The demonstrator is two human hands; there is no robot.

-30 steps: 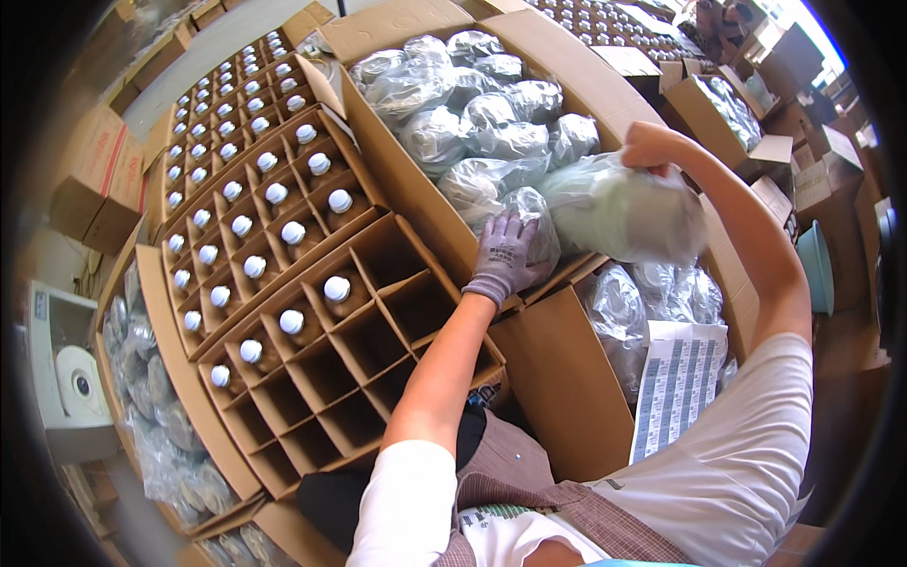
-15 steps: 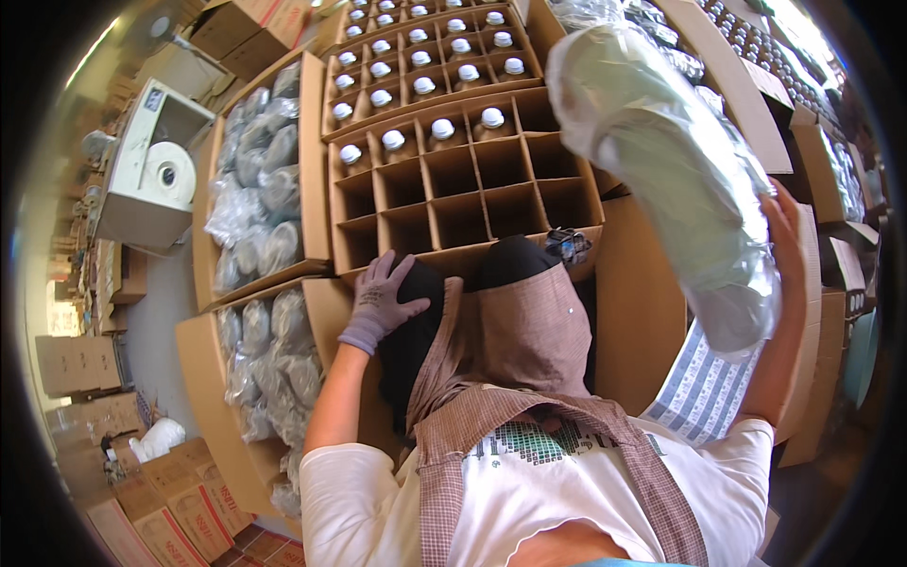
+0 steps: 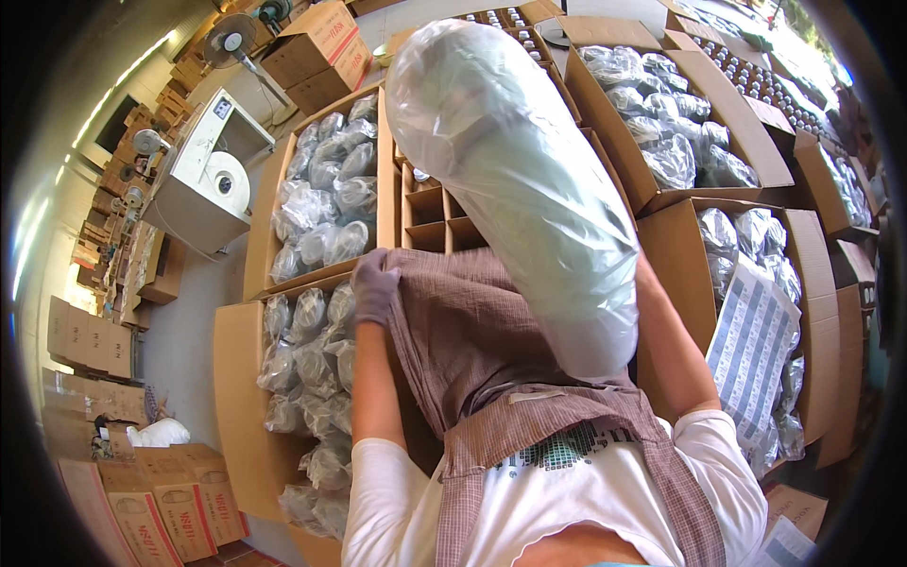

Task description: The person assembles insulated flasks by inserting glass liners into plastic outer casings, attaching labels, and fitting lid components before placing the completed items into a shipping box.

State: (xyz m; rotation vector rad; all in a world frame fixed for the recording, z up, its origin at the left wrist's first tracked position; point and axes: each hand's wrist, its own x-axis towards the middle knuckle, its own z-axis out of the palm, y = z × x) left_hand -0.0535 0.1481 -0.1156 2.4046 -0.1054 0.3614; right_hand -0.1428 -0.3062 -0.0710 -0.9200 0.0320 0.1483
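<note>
A long, pale green bundle in clear, shiny plastic (image 3: 515, 189) slants across the middle, close in front of me. My right forearm (image 3: 675, 345) reaches up behind it and holds it aloft; the bundle hides my right hand. In a grey glove, my left hand (image 3: 376, 286) is closed on the edge of the brown checked apron (image 3: 453, 307), pulling the cloth up over my lap. Beyond the apron, part of a carton with cardboard dividers (image 3: 430, 236) shows, its cells mostly covered by the bundle.
Open cartons of plastic-wrapped items stand at left (image 3: 250, 364), far left (image 3: 263, 227), far right (image 3: 652, 194) and right (image 3: 817, 312). A blue-and-white printed sheet (image 3: 751, 350) lies on the right one. Farther left are a white machine (image 3: 194, 180) and a standing fan (image 3: 230, 40).
The bundle has swung left from the right side to in front of me. My left hand has gone from resting open by the divided carton to gripping the apron. The view has shifted.
</note>
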